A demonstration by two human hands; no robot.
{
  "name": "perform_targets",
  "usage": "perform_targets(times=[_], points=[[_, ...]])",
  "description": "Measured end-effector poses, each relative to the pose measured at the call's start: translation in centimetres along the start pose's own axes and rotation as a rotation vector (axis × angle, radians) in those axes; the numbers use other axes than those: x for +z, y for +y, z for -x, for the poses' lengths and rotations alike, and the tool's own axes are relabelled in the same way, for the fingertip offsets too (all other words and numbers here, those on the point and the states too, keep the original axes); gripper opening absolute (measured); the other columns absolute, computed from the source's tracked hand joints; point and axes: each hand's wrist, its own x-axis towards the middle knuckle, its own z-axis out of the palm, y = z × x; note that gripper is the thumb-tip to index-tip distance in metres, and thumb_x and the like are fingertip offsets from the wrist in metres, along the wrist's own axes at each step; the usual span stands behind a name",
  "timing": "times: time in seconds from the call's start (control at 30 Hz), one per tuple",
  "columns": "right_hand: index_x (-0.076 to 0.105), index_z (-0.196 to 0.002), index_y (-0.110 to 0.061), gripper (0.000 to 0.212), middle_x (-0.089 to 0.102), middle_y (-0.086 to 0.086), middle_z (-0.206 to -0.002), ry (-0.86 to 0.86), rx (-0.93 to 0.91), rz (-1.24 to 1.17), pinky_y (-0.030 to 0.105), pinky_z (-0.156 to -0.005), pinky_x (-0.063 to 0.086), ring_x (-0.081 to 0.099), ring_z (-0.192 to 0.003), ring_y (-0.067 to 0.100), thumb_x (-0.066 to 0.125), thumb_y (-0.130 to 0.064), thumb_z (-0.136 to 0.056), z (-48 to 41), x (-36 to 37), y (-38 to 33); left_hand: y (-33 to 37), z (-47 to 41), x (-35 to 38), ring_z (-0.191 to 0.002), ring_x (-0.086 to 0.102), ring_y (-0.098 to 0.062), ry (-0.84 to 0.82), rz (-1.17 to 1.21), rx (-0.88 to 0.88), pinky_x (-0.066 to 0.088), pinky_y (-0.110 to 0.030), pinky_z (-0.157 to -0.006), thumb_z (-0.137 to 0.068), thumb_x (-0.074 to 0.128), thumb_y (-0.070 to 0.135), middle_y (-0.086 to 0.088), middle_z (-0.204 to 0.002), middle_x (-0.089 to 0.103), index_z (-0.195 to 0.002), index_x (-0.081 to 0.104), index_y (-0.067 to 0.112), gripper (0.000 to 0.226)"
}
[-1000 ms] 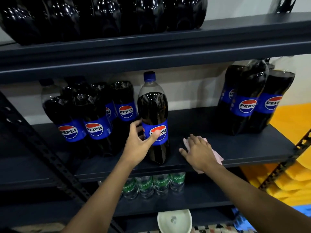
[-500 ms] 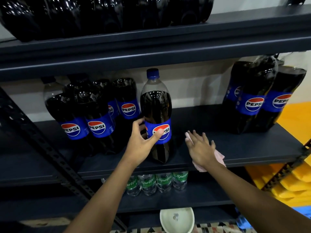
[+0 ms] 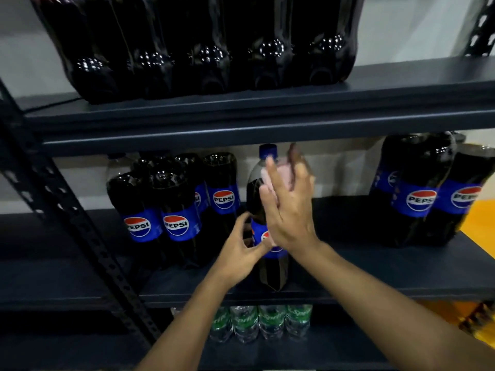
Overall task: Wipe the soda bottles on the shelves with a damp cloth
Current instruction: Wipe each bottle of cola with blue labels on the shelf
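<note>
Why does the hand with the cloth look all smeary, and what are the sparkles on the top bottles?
Head view: the right hand, pressing the pink cloth on the Pepsi bottle, is smeared by motion blur; same view: the sparkles are light glare on the dark top-shelf bottles.

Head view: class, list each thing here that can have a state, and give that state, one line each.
Bottle, upright, capped, held at its label.
Cloth, pressed against the bottle's upper part.
Left hand, grips the bottle at the label.
Right hand, fingers straight, presses the cloth.
Left pack, upright, untouched.
Right pack, upright, untouched.
Sprite bottles, upright.
Top bottles, upright, only bases show.
</note>
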Motion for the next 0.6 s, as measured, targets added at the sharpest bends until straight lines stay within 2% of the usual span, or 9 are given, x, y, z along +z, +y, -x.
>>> perform_targets(times=[0.07, 0.1, 0.13, 0.2, 0.3, 0.4, 0.47, 0.53, 0.6], points=[[0.06, -0.132, -0.029, 0.043, 0.045, 0.017, -0.136, -0.007, 0.038, 0.024, 0.054, -0.102, 0.043, 0.046, -0.123, 0.036, 0.031, -0.05, -0.109, -3.0, -0.7, -1.4, 0.4, 0.2, 0.0, -0.117, 0.059, 0.004, -0.007, 0.019, 0.003, 0.054, -0.02, -0.096, -0.076, 0.077, 0.063, 0.028, -0.132, 0.051, -0.148, 0.029, 0.044, 0.089], [0.068, -0.106, -0.024, 0.044, 0.057, 0.013, -0.116, -0.024, 0.051, 0.025, 0.056, -0.097, 0.045, 0.053, -0.112, 0.029, 0.033, -0.05, -0.109, -4.3, -1.1, -2.1, 0.4, 0.2, 0.0, -0.118, 0.06, 0.003, -0.011, 0.028, 0.007, 0.056, -0.022, -0.097, -0.077, 0.078, 0.064, 0.026, -0.135, 0.053, -0.148, 0.031, 0.043, 0.088], [0.064, -0.08, -0.022, 0.047, 0.062, 0.006, -0.091, -0.077, 0.081, 0.009, 0.053, -0.09, 0.048, 0.059, -0.093, 0.022, 0.036, -0.047, -0.109, -5.4, -1.6, -2.7, 0.3, 0.2, -0.1, -0.121, 0.062, 0.0, -0.01, 0.036, 0.01, 0.057, -0.027, -0.1, -0.077, 0.08, 0.065, 0.023, -0.139, 0.055, -0.151, 0.033, 0.041, 0.09], [0.049, -0.057, -0.02, 0.054, 0.052, -0.004, -0.059, -0.295, 0.204, 0.015, 0.041, -0.067, 0.046, 0.055, -0.061, 0.014, 0.043, -0.038, -0.108, -7.2, -2.5, -3.6, 0.3, 0.4, -0.1, -0.12, 0.062, 0.002, -0.001, 0.05, -0.002, 0.057, -0.03, -0.102, -0.078, 0.082, 0.065, 0.024, -0.137, 0.057, -0.15, 0.034, 0.044, 0.089], [0.047, -0.053, -0.016, 0.06, 0.048, -0.003, -0.052, -0.447, 0.276, 0.109, 0.036, -0.051, 0.029, 0.048, -0.052, 0.011, 0.042, -0.04, -0.108, -8.1, -2.6, -4.0, 0.9, 0.6, -0.2, -0.114, 0.061, 0.007, -0.017, 0.022, -0.026, 0.056, -0.022, -0.094, -0.078, 0.077, 0.065, 0.028, -0.131, 0.056, -0.142, 0.032, 0.047, 0.08], [0.051, -0.055, -0.017, 0.056, 0.048, -0.009, -0.051, -0.254, 0.181, 0.055, 0.03, -0.053, 0.024, 0.046, -0.049, 0.007, 0.046, -0.037, -0.107, -7.4, -2.1, -3.5, 2.8, 0.0, -1.0, -0.118, 0.061, 0.0, -0.015, 0.161, -0.106, 0.053, -0.03, -0.103, -0.086, 0.059, 0.076, 0.013, -0.138, 0.061, -0.126, 0.052, 0.042, 0.053], [0.052, -0.062, -0.023, 0.044, 0.048, -0.011, -0.056, -0.141, 0.124, 0.009, 0.026, -0.055, 0.026, 0.045, -0.052, 0.01, 0.049, -0.033, -0.106, -6.9, -1.6, -3.1, 4.6, -1.0, -1.4, -0.122, 0.066, -0.012, 0.044, 0.41, -0.151, 0.051, -0.041, -0.107, -0.097, 0.039, 0.078, 0.01, -0.126, 0.073, -0.117, 0.063, 0.038, 0.051], [0.041, -0.061, -0.028, 0.044, 0.044, -0.013, -0.056, -0.086, 0.118, -0.019, 0.029, -0.057, 0.03, 0.044, -0.054, 0.012, 0.048, -0.036, -0.103, -6.2, -1.2, -3.2, 6.6, -2.1, -0.7, -0.108, 0.074, -0.009, 0.069, 0.561, -0.095, 0.058, -0.032, -0.091, -0.109, 0.025, 0.061, 0.009, -0.106, 0.081, -0.114, 0.067, 0.031, 0.053], [0.044, -0.065, -0.026, 0.041, 0.05, -0.007, -0.061, -0.045, 0.125, -0.068, 0.037, -0.057, 0.039, 0.051, -0.059, 0.016, 0.041, -0.042, -0.102, -5.2, -0.9, -3.3, 7.8, -2.6, 0.8, -0.089, 0.077, -0.005, 0.111, 0.619, -0.047, 0.06, -0.023, -0.074, -0.114, 0.024, 0.048, 0.006, -0.095, 0.082, -0.113, 0.069, 0.025, 0.051]])
